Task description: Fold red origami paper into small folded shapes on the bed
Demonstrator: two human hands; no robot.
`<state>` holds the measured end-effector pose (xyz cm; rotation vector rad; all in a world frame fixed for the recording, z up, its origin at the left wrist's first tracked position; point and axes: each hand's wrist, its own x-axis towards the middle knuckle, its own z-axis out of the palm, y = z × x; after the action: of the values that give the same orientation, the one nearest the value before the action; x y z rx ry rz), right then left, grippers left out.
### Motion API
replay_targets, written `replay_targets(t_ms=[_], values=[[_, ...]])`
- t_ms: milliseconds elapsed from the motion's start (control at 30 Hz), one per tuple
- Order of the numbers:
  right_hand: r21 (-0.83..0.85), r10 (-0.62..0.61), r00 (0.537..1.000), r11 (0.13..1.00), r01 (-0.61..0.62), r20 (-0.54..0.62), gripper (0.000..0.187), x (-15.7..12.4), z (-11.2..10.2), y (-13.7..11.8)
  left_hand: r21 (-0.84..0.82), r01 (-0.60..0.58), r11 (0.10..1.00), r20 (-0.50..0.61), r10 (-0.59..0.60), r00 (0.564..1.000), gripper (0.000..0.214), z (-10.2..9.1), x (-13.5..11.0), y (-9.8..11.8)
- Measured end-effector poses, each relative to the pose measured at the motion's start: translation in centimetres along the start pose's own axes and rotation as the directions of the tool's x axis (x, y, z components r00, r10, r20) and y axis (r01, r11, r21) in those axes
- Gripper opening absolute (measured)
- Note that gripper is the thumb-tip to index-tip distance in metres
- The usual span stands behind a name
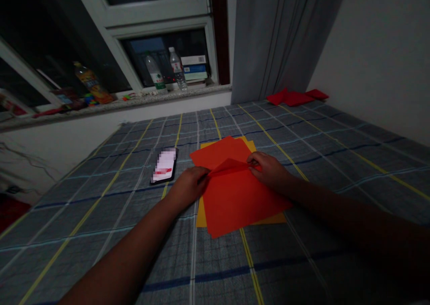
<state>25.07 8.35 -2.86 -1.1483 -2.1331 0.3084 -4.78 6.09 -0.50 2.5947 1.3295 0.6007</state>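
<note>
While both hands work at a raised flap, the red paper sheet lies on a yellow sheet on the checked bedcover, its long axis running roughly away from the person. The right hand pinches the flap narrowly between thumb and fingers. The left hand touches the flap's end, its exact grip unclear. A phone lies just beside the paper, to the left.

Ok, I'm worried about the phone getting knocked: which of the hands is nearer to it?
Left. The left hand is just beside the phone, not touching it; the right hand is farther away, across the red paper.
</note>
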Motion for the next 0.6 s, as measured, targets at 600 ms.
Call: replay_targets(t_ms=[600], values=[[0.080,0.199,0.969,0.974,-0.213,0.149,0.015,0.2,-1.5,-0.3,-0.154,0.161,0.975,-0.018,-0.166,0.986,0.026,-0.1,0.0,0.7]])
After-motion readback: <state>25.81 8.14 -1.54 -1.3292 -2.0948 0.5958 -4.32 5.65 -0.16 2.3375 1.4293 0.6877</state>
